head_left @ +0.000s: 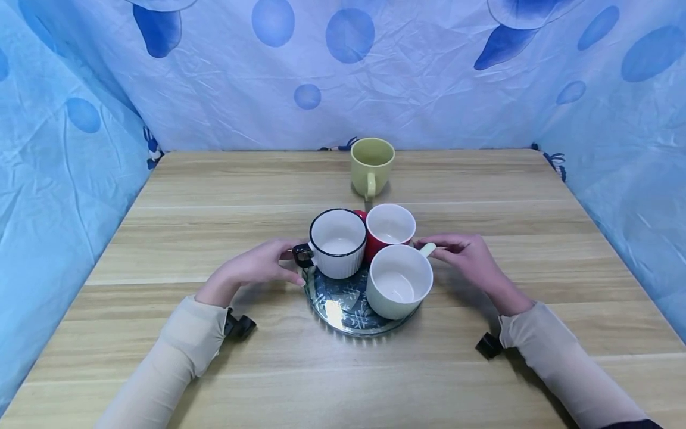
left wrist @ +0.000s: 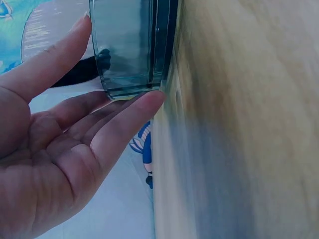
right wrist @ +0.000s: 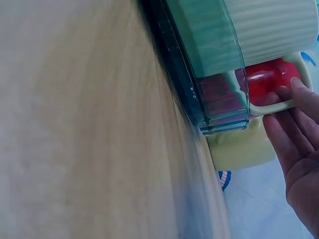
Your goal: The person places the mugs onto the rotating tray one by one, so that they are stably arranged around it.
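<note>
Three mugs stand on a round clear glass tray (head_left: 343, 305) with a dark patterned base. One is white with a black rim (head_left: 337, 265), one red outside and white inside (head_left: 373, 249), and the nearest is a pale ribbed mug (head_left: 393, 305). My left hand (head_left: 268, 262) is at the tray's left side, its extended fingers touching the glass wall in the left wrist view and the thumb by the rim. On the right, my right hand (head_left: 471, 256) pinches the pale mug's handle (right wrist: 273, 107) between thumb and fingers.
Behind the tray, a yellow-green mug (head_left: 361, 176) stands near the back edge of the wooden table (head_left: 214, 369). Blue patterned cloth (head_left: 214, 89) hangs around the back and sides. Each wrist wears a small black camera (head_left: 489, 345).
</note>
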`<action>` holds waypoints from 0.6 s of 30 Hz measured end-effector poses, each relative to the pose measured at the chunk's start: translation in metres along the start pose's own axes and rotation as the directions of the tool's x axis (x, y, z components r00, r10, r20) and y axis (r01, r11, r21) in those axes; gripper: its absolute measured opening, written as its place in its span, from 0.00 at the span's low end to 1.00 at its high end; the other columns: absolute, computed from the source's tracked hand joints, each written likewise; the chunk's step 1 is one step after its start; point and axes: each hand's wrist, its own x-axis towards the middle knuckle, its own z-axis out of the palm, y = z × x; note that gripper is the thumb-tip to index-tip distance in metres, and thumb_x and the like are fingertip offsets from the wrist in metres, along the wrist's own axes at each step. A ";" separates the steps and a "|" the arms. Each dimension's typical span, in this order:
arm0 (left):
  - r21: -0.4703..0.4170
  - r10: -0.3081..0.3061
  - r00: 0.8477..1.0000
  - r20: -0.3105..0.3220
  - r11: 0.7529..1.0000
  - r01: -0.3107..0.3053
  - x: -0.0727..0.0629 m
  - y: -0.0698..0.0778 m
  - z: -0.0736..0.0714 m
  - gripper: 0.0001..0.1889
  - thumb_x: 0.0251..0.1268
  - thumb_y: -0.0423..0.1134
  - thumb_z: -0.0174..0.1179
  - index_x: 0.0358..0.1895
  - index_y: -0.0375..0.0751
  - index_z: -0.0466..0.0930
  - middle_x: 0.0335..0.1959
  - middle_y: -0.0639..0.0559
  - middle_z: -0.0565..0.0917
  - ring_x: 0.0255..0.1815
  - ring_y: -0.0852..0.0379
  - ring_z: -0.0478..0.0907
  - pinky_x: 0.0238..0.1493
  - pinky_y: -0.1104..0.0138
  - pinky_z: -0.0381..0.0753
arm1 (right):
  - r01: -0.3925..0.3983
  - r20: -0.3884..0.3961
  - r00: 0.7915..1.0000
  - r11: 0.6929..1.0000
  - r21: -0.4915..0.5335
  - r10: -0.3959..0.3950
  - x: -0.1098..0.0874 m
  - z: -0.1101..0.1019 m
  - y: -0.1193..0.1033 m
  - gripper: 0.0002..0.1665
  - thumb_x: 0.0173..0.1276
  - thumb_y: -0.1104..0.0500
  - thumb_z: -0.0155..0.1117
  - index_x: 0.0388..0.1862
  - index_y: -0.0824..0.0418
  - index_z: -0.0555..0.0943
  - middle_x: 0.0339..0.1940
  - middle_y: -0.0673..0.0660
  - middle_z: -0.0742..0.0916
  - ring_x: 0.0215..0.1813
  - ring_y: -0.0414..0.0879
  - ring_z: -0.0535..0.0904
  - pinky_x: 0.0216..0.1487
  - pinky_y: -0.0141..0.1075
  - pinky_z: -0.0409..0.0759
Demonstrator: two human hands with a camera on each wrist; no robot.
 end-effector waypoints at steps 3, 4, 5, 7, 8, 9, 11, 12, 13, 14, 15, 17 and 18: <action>0.014 -0.017 1.000 -0.002 1.000 0.017 -0.001 -0.001 -0.002 0.44 0.53 0.35 0.71 0.72 0.29 0.57 0.74 0.34 0.60 0.70 0.34 0.66 0.73 0.45 0.61 | -0.002 -0.002 1.000 1.000 0.015 0.002 0.005 0.000 0.000 0.15 0.63 0.70 0.65 0.48 0.75 0.82 0.40 0.31 0.87 0.46 0.28 0.84 0.47 0.23 0.83; 0.011 -0.025 1.000 -0.003 1.000 0.025 -0.001 -0.002 -0.002 0.44 0.53 0.34 0.71 0.72 0.29 0.57 0.75 0.34 0.59 0.70 0.34 0.65 0.73 0.45 0.61 | -0.001 -0.001 1.000 1.000 0.014 0.001 0.007 0.000 -0.001 0.15 0.64 0.70 0.64 0.49 0.75 0.82 0.40 0.31 0.87 0.46 0.27 0.84 0.48 0.22 0.83; 0.004 -0.026 1.000 0.000 1.000 0.026 -0.001 -0.002 -0.003 0.44 0.52 0.34 0.70 0.72 0.28 0.56 0.75 0.34 0.58 0.70 0.35 0.65 0.73 0.46 0.62 | -0.001 0.001 1.000 1.000 0.017 0.001 0.009 0.000 -0.001 0.15 0.64 0.70 0.64 0.49 0.75 0.82 0.40 0.31 0.87 0.46 0.27 0.84 0.48 0.23 0.83; -0.012 -0.024 1.000 0.007 1.000 0.024 0.000 -0.003 -0.003 0.44 0.52 0.32 0.70 0.72 0.28 0.56 0.75 0.33 0.58 0.71 0.34 0.65 0.73 0.46 0.63 | -0.011 0.001 1.000 1.000 0.023 0.011 0.012 0.000 -0.001 0.15 0.64 0.70 0.64 0.49 0.75 0.82 0.40 0.32 0.87 0.46 0.27 0.84 0.48 0.23 0.83; -0.025 -0.017 1.000 0.012 1.000 0.018 0.000 -0.003 -0.003 0.44 0.52 0.31 0.70 0.72 0.27 0.56 0.75 0.33 0.58 0.71 0.34 0.64 0.72 0.47 0.63 | -0.017 0.002 1.000 1.000 0.016 0.017 0.014 0.000 -0.001 0.15 0.64 0.70 0.64 0.49 0.74 0.82 0.40 0.32 0.87 0.46 0.27 0.84 0.48 0.22 0.83; -0.037 -0.013 1.000 0.018 0.999 0.014 0.000 -0.003 -0.003 0.43 0.52 0.30 0.69 0.72 0.27 0.56 0.74 0.32 0.59 0.71 0.35 0.64 0.72 0.47 0.63 | -0.023 0.004 1.000 1.000 0.015 0.023 0.015 0.000 -0.001 0.15 0.64 0.70 0.64 0.49 0.74 0.82 0.40 0.33 0.87 0.46 0.27 0.84 0.48 0.22 0.83; -0.047 -0.003 1.000 0.027 0.999 0.005 0.001 -0.004 -0.003 0.43 0.52 0.29 0.69 0.72 0.26 0.56 0.73 0.31 0.60 0.71 0.34 0.64 0.72 0.47 0.64 | -0.040 0.006 0.999 0.999 0.004 0.040 0.017 0.000 -0.001 0.15 0.64 0.68 0.64 0.50 0.73 0.82 0.41 0.36 0.88 0.46 0.27 0.84 0.49 0.22 0.83; -0.049 0.002 0.999 0.032 0.999 0.000 0.001 -0.004 -0.003 0.43 0.52 0.28 0.69 0.71 0.25 0.56 0.73 0.30 0.60 0.71 0.34 0.64 0.71 0.47 0.64 | -0.046 0.006 0.999 0.999 -0.002 0.046 0.019 -0.001 -0.001 0.15 0.65 0.68 0.65 0.50 0.73 0.82 0.42 0.38 0.89 0.46 0.27 0.84 0.49 0.22 0.83; -0.051 0.004 0.999 0.036 0.999 -0.003 0.001 -0.004 -0.004 0.43 0.52 0.28 0.69 0.71 0.25 0.56 0.73 0.30 0.61 0.71 0.34 0.64 0.71 0.47 0.64 | -0.052 0.005 0.999 0.999 -0.009 0.052 0.020 -0.001 -0.001 0.15 0.65 0.67 0.65 0.50 0.72 0.82 0.43 0.41 0.90 0.47 0.27 0.83 0.49 0.22 0.83; -0.058 0.001 0.999 0.039 0.998 0.001 0.001 -0.004 -0.004 0.43 0.51 0.27 0.68 0.71 0.25 0.56 0.72 0.30 0.61 0.71 0.34 0.65 0.71 0.48 0.65 | -0.056 0.006 0.998 0.998 -0.017 0.056 0.021 -0.001 -0.001 0.15 0.65 0.67 0.65 0.50 0.72 0.83 0.43 0.43 0.90 0.47 0.27 0.83 0.49 0.22 0.83; -0.058 0.005 0.999 0.045 0.998 -0.003 0.001 -0.004 -0.004 0.43 0.51 0.26 0.68 0.71 0.25 0.55 0.72 0.30 0.61 0.70 0.34 0.65 0.71 0.48 0.66 | -0.059 0.007 0.998 0.998 -0.019 0.059 0.022 -0.001 -0.001 0.16 0.65 0.67 0.65 0.50 0.71 0.83 0.44 0.47 0.90 0.47 0.27 0.83 0.49 0.22 0.83; -0.071 0.009 0.998 0.055 0.997 -0.005 0.000 -0.004 -0.004 0.43 0.51 0.24 0.67 0.71 0.25 0.56 0.72 0.30 0.61 0.70 0.34 0.65 0.70 0.49 0.67 | -0.073 0.010 0.997 0.997 -0.023 0.073 0.025 -0.001 0.000 0.16 0.65 0.66 0.65 0.51 0.71 0.83 0.45 0.52 0.90 0.47 0.27 0.83 0.49 0.22 0.82; -0.072 0.012 0.998 0.057 0.997 -0.008 0.000 -0.004 -0.004 0.42 0.51 0.23 0.66 0.71 0.26 0.56 0.73 0.31 0.61 0.70 0.35 0.65 0.70 0.49 0.67 | -0.075 0.011 0.997 0.997 -0.031 0.075 0.026 -0.001 0.000 0.16 0.65 0.66 0.65 0.51 0.70 0.83 0.46 0.55 0.90 0.47 0.26 0.83 0.49 0.22 0.82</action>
